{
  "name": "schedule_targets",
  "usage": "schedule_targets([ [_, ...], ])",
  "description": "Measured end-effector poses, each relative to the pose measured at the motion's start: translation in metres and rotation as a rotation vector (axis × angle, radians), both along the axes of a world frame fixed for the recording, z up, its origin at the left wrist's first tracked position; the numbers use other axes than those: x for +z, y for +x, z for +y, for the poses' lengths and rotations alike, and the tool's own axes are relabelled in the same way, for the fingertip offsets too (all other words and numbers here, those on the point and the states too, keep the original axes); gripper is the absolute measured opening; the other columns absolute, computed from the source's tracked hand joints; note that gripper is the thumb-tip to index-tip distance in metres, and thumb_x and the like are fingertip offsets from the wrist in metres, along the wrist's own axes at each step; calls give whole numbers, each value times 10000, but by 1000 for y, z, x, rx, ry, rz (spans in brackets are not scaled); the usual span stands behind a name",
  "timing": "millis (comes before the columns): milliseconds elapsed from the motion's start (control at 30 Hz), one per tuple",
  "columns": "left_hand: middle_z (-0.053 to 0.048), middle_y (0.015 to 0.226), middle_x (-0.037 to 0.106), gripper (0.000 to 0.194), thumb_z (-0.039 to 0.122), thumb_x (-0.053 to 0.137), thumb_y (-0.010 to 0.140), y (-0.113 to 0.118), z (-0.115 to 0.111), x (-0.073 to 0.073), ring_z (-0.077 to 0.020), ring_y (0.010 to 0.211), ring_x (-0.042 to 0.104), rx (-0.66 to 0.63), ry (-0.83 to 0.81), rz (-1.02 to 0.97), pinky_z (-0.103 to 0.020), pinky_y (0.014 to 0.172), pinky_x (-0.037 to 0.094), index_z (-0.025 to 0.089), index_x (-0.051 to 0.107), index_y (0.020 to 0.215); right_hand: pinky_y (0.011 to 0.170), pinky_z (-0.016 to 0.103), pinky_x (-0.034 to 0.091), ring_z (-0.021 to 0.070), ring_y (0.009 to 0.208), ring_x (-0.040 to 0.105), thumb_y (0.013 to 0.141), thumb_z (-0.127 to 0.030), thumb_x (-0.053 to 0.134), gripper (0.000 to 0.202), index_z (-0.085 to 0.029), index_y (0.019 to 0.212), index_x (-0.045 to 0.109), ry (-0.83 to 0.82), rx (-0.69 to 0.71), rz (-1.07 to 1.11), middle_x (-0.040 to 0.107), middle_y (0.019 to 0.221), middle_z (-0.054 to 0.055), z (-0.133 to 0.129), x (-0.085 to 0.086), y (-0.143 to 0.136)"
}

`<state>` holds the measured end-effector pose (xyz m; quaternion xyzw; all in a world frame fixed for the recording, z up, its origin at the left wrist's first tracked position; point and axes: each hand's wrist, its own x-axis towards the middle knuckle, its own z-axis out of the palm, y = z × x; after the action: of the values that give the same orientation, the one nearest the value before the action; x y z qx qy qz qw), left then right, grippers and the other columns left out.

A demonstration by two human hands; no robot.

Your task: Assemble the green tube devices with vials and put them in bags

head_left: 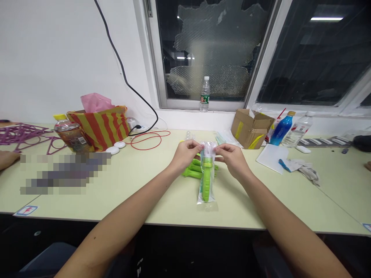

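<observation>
A clear plastic bag (214, 204) holds a green item (206, 181) with a transparent top, lying lengthwise with its closed-looking end toward the table's front edge. My left hand (187, 153) pinches the bag's far end at its left corner. At the right corner of that same end, my right hand (232, 157) pinches the plastic between thumb and fingers. Several more green pieces (193, 172) lie on the table behind and beside the bag, partly hidden by it and by my hands.
Behind stand a cardboard box (248, 129), a clear bottle (205, 96) on the sill and a striped bag (101, 129). A white pad (271, 157) and a glove (307, 170) lie right. Another person's hand (8, 159) shows at far left, near purple frames (21, 135).
</observation>
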<state>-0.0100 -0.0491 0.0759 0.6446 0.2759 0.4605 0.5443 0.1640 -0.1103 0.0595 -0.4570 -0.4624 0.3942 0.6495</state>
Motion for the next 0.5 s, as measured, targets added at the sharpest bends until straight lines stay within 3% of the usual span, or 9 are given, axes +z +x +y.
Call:
schedule_targets([
  [200, -18, 669, 599, 200, 314, 646, 798, 2, 0, -4, -142, 626, 580, 87, 102, 116, -288, 580, 513, 149, 574, 712, 565, 339, 587, 171, 618, 626, 675, -334, 755, 218, -167, 659, 615, -3, -7, -63, 640, 636, 25, -1, 4, -5],
  [367, 7, 658, 560, 132, 244, 564, 839, 3, -4, -8, -123, 621, 513, 225, 302, 257, -254, 577, 397, 176, 535, 729, 534, 316, 578, 142, 572, 589, 716, -341, 705, 221, -183, 668, 558, 51, -19, -161, 587, 613, -10, 0, 1, -10],
  [500, 31, 637, 481, 161, 245, 549, 852, 3, -5, -8, -104, 603, 445, 147, 335, 211, -240, 571, 350, 180, 488, 719, 519, 297, 567, 135, 592, 570, 743, -323, 671, 189, -193, 699, 541, 64, 29, -176, 564, 633, -25, 0, -1, -8],
])
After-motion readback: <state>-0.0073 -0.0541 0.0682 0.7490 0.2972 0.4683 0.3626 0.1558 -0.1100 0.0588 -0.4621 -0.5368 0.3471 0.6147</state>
